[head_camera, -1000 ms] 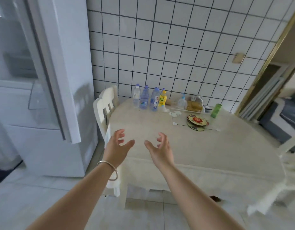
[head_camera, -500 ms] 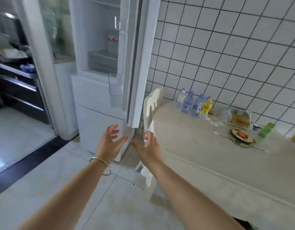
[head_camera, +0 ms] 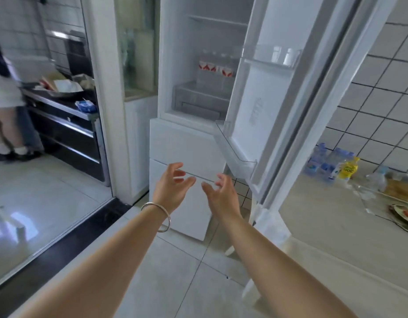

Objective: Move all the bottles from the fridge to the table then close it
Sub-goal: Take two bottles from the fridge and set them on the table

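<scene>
1. White-tiled kitchen: both hands, left hand [head_camera: 169,191] and right hand [head_camera: 222,193], hang empty, fingers loosely spread, before the open fridge [head_camera: 198,92].
2. Red-labelled bottles [head_camera: 215,68] stand inside; lettering blurred.
3. Blue-labelled bottles [head_camera: 322,162] and a yellow bottle [head_camera: 347,168] stand on the table [head_camera: 324,216].

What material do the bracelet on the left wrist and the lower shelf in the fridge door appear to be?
The bracelet looks like polished silver-coloured metal: a thin ring with bright highlights. The door shelf seems clear, glossy plastic, since the white door shows through it.
</scene>
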`<state>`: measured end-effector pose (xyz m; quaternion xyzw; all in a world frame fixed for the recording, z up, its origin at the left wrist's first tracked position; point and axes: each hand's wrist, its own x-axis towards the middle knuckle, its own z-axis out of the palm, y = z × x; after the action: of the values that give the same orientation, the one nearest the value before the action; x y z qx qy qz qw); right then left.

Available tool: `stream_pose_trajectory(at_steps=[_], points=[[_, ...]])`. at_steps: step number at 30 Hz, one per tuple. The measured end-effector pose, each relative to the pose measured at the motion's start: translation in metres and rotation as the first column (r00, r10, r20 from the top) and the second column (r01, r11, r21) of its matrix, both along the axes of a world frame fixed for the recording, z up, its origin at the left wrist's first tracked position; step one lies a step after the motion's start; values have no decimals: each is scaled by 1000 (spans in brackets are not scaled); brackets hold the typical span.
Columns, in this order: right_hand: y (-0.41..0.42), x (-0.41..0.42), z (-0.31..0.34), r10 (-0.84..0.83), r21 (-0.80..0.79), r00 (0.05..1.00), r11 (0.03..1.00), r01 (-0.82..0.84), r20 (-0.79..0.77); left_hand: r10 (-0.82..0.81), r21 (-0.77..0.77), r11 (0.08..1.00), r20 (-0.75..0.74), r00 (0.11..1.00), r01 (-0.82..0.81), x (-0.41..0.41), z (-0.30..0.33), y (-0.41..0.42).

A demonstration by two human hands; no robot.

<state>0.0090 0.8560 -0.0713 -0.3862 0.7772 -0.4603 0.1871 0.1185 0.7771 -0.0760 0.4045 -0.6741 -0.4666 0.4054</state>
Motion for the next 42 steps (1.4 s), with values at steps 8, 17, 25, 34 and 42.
stream_pose_trajectory(at_steps=[8, 17, 25, 34, 42], points=[[-122, -22, 7, -64, -8, 998, 998, 64, -8, -39, 60, 997, -9, 999, 39, -11, -8, -122], [-321, -86, 29, -85, -96, 996, 992, 87, 29, -71, -5, 997, 30, 997, 71, -73, 31, -297], [-446, -143, 46, -146, -117, 989, 982, 146, 9, -121, -14, 993, -26, 992, 120, -135, 50, -432], [-564, -225, 46, -341, -146, 940, 930, 338, 4, -264, 22, 964, -79, 961, 266, -235, 39, -578], [-640, -301, 63, -526, -217, 850, 829, 516, 11, -432, 44, 896, -153, 889, 442, -338, 62, -680]])
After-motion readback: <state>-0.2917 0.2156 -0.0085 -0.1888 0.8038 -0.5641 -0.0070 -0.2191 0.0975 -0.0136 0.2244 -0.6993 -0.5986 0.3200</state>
